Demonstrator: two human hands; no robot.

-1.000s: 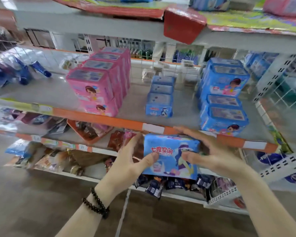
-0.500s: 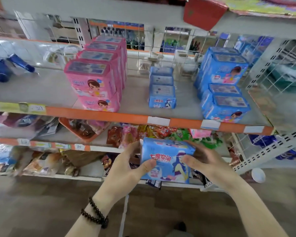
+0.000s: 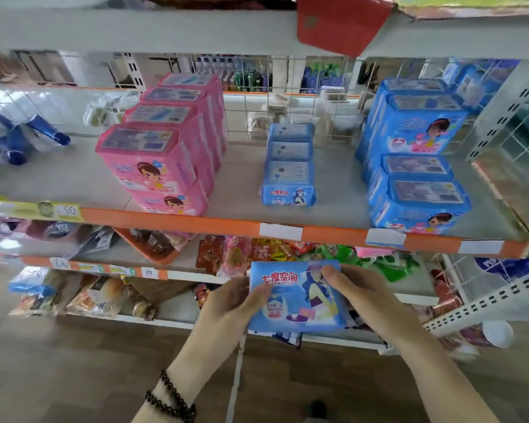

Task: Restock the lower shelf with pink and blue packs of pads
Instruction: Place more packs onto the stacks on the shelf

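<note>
The blue pack of pads [image 3: 297, 296] looks light and soft, a plastic-wrapped bundle that gives a little under the thumbs, so it should squash rather than break (the glossy film may be slippery, so a pinch at the two short ends seems safer than a one-sided hold). That is where it is held now: the left hand [image 3: 226, 306] grips its left edge, thumb curled over the printed front and fingers behind, while the right hand [image 3: 364, 297] grips the right edge, thumb near the top corner. The pack hangs between both hands, face toward the camera, below the orange-edged shelf [image 3: 226, 222] and in front of the snack shelves lower down. Above it, on that shelf, stand the row of small blue packs [image 3: 289, 169], the pink packs [image 3: 162, 157] to the left and the large blue packs [image 3: 416, 160] to the right.
</note>
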